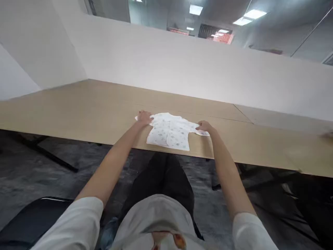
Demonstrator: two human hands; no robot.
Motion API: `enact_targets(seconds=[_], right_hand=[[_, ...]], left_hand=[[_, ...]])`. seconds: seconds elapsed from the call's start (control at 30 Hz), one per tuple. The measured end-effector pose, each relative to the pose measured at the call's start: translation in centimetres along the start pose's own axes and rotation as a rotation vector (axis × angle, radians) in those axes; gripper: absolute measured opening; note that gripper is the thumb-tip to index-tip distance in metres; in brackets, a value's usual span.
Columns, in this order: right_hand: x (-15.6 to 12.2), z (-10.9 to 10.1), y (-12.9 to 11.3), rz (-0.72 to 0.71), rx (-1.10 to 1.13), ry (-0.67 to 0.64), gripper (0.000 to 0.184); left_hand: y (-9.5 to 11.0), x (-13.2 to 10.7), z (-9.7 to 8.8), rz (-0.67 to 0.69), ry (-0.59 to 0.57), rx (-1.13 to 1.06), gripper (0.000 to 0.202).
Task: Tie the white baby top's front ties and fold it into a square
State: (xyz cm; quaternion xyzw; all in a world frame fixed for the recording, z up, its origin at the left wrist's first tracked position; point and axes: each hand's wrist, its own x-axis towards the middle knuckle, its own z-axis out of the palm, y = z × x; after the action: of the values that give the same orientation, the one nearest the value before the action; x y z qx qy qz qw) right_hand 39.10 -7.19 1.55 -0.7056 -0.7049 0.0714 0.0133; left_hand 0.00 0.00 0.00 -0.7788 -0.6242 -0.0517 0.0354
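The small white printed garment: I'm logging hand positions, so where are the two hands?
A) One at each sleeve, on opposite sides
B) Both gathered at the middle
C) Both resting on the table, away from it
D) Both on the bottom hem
A. The left hand is at one sleeve of the small white printed garment and the right hand at the other, on the light wood table.

Light wood tabletop (78, 107), white partition wall (166, 66), black chair (33, 218) below
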Motion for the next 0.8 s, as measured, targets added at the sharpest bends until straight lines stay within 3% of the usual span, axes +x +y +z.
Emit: enact_targets(seconds=[0.2, 0.43, 0.57, 0.7, 0.8], right_hand=[[-1.0, -0.1, 1.4, 0.188, -0.087, 0.050, 0.031], [0.0, 0.5, 1.6, 0.300, -0.229, 0.214, 0.033], [-0.2, 0.7, 1.7, 0.360, -0.200, 0.294, 0.036], [-0.9, 0.5, -0.2, 0.256, -0.094, 0.432, 0.038], [-2.0, -0.1, -4.3, 0.024, 0.094, 0.574, 0.033]], left_hand=[[-4.5, 0.0, 1.0, -0.093, -0.003, 0.083, 0.054], [-5.4, -0.5, 1.7, -0.157, 0.129, 0.061, 0.041], [-6.3, -1.1, 1.7, -0.193, 0.130, 0.041, 0.036], [-5.9, -1.9, 1.8, -0.242, 0.197, -0.061, 0.038], [-3.4, -2.4, 2.2, -0.143, 0.243, -0.117, 0.038]])
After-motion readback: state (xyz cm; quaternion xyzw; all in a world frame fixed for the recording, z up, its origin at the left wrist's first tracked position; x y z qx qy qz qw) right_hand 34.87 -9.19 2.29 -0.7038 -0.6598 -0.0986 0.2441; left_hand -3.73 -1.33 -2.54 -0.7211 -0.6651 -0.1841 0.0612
